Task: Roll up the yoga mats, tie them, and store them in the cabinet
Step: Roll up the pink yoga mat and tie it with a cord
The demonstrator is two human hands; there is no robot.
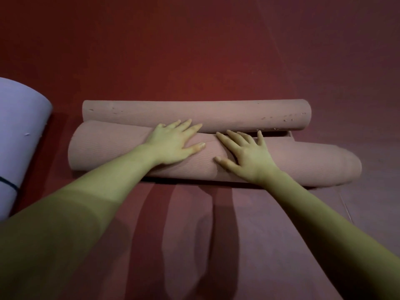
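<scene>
— Two hands on one pink yoga mat (121, 152), both flat. How much room is around them?

— Plenty beyond the fingertips: the red floor (194, 50) runs wide past the far side of the mat. Nearer than the wrists, the floor shows only the arms' shadows. Off past the left hand (175, 144), near the picture's left edge, lies a lavender rolled mat (19, 131) with a dark tie around it, apart from the pink one.

— And the pink mat's edges?

— Its thick rolled body lies crosswise under both palms. Just beyond the fingertips the loose end curls up into a narrower tube (216, 113), touching the roll along its length. Out past the right hand (246, 154), the roll's end sticks out farther than the curled tube does and looks rounded and uneven.

— How do the hands lie?

— Left hand palm down, fingers straight and spread, tips reaching the seam where the tube meets the roll. Right hand the same, fingers splayed, thumb pointing toward the left hand. Neither grips anything; both rest flat on the roll. Both forearms are stretched forward and bare.

— Surface?

— Finely ribbed foam, matte. The curled tube has small pale nicks, mostly toward its right end.
</scene>
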